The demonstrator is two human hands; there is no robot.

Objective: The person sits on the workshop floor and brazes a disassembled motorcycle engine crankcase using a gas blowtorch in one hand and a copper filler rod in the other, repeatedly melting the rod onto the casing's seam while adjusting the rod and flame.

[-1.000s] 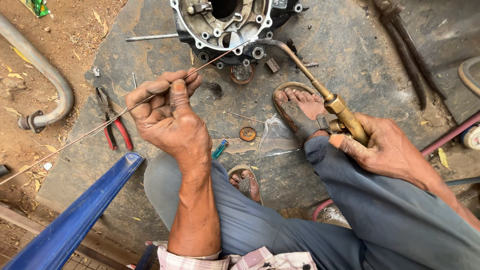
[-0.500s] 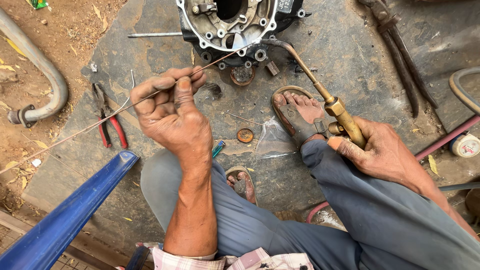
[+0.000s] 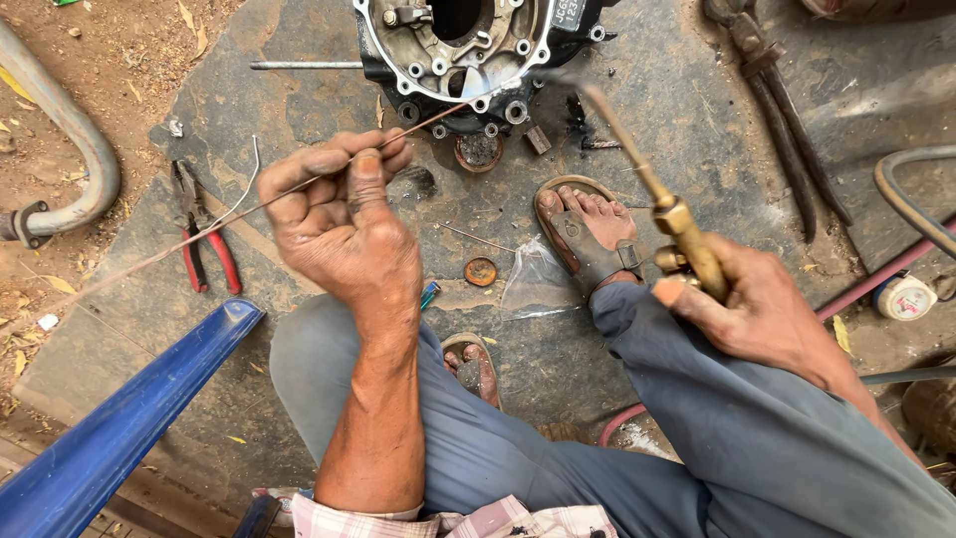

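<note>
Pinching a thin filler rod [image 3: 299,189], the left hand [image 3: 344,234] points its tip at the metal engine casing [image 3: 453,50]. The right hand [image 3: 762,314] clenches a brass torch [image 3: 667,209] aimed at the same spot.

A dark, stained slab [image 3: 299,90] is lying flat on the dusty ground [image 3: 90,60] and carrying most of the clutter. An engine casing [image 3: 468,50] is sitting at its far edge, with a thin steel rod [image 3: 304,66] lying just to its left. Red-handled pliers [image 3: 204,244] are resting near the slab's left side. A small rusty disc [image 3: 481,271] and a clear plastic bag [image 3: 538,284] are lying close together in the middle. Long dark tongs [image 3: 782,110] are stretching along the right. A bent grey pipe [image 3: 75,149] is lying on the dirt.
</note>
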